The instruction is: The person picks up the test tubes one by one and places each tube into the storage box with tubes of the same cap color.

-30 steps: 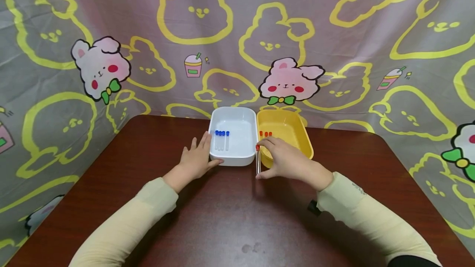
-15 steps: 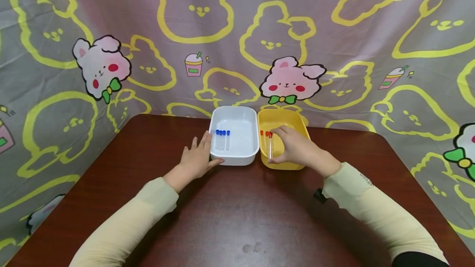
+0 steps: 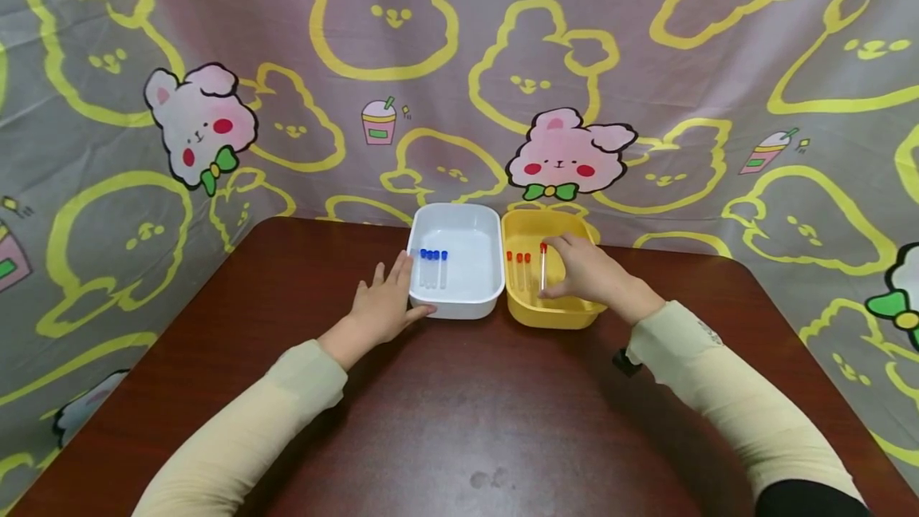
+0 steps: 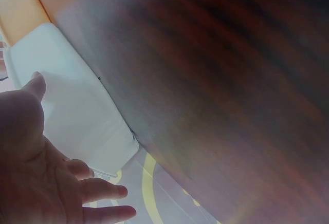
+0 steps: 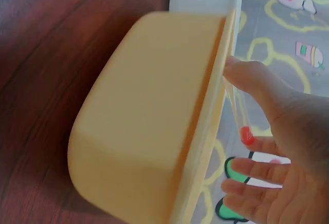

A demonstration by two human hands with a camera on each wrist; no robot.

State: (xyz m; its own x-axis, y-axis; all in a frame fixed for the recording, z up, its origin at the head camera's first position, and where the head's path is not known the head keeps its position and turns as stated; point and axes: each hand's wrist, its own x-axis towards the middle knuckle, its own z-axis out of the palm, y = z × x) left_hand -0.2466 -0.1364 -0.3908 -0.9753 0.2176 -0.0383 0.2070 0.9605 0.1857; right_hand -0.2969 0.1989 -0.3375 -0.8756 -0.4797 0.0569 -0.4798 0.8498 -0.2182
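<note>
My right hand [image 3: 590,271] pinches a clear test tube [image 3: 542,268] with a red cap between thumb and a fingertip, over the yellow bin [image 3: 553,317]. In the right wrist view the red cap [image 5: 247,135] touches a finger and the thumb is at the tube's other end. Three red-capped tubes [image 3: 519,258] lie side by side in that bin, left of the held one. My left hand [image 3: 380,305] rests against the left side of the white bin [image 3: 463,309], fingers straight and thumb near the front wall. Several blue-capped tubes [image 3: 434,255] lie inside the white bin.
Both bins stand side by side at the back of the dark brown table [image 3: 459,405]. Right behind them hangs a patterned curtain [image 3: 445,46], which also closes off the left and right sides.
My right hand has carried the red-capped test tube rightward from the gap between the bins to over the yellow bin. My left hand has stayed at the white bin.
</note>
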